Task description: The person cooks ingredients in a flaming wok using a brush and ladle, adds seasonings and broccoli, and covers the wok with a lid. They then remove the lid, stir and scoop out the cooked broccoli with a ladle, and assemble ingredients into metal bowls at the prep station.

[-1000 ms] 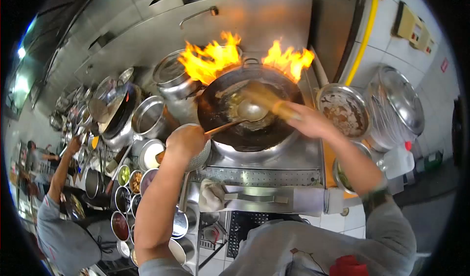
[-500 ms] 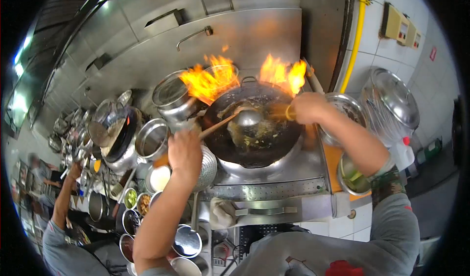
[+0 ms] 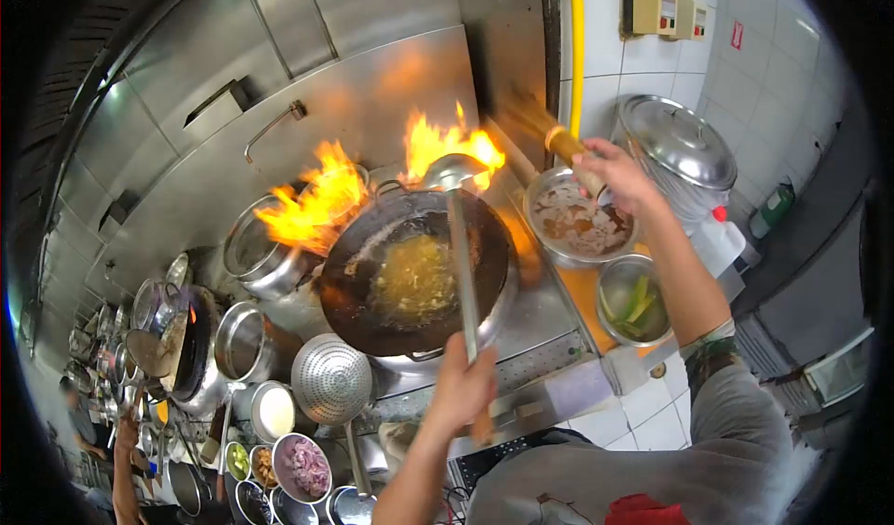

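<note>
My left hand (image 3: 461, 385) is closed around the handle of a long metal ladle (image 3: 461, 264). The ladle's bowl is raised over the far rim of a dark wok (image 3: 349, 315). Yellowish liquid (image 3: 419, 273) with small bits lies in the wok's bottom. Up to the right, my right hand (image 3: 613, 176) grips a bamboo wok brush (image 3: 566, 145), its bristles blurred by motion. Below that hand stands a metal pot of cloudy liquid (image 3: 577, 222) with brown patches. Flames (image 3: 452, 143) rise behind the wok on both sides.
Left of the wok are a perforated skimmer (image 3: 331, 379), a metal pot (image 3: 247, 343) and a bowl of sliced onion (image 3: 303, 469). A bowl with green pieces (image 3: 633, 301) and a lidded pot (image 3: 680, 143) stand right. Another person's arm (image 3: 124, 474) shows at far left.
My right hand has lifted the brush out of the wok, up and to the right. The ladle has left the wok's middle and now reaches over its far rim. The view has shifted right.
</note>
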Demonstrator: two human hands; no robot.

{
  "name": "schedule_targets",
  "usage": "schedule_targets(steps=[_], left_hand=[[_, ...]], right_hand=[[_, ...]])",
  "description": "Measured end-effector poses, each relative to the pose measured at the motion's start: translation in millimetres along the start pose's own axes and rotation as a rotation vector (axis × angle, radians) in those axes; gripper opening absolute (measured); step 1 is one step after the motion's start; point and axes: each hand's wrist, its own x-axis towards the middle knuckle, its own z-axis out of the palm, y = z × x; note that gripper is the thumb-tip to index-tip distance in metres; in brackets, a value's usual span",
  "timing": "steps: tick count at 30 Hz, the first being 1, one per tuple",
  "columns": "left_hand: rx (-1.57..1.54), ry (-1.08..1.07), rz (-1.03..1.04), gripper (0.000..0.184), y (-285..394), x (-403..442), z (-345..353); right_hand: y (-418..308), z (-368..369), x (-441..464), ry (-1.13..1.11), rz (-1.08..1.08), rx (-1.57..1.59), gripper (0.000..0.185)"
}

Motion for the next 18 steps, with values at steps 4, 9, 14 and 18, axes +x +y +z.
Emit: schedule_targets(steps=[4, 9, 14, 18], left_hand=[[0.046, 0.138, 0.153, 0.028, -48, 108, 133], [0.063, 0.107, -0.009, 0.045, -27, 153, 227], [0.019, -0.038, 0.095, 0.05, -27, 162, 221], [-0.086, -0.117, 0.229, 0.042, -36, 84, 159]], right_hand=[[-42, 22, -21, -0.138, -0.048, -0.204, 0.059], [-23, 91, -17, -0.492, -0.529, -1.198, 0.051], [49, 204, 25, -0.855, -0.367, -1.517, 0.034], [81, 243, 51, -0.794, -0.376, -1.564, 0.031]])
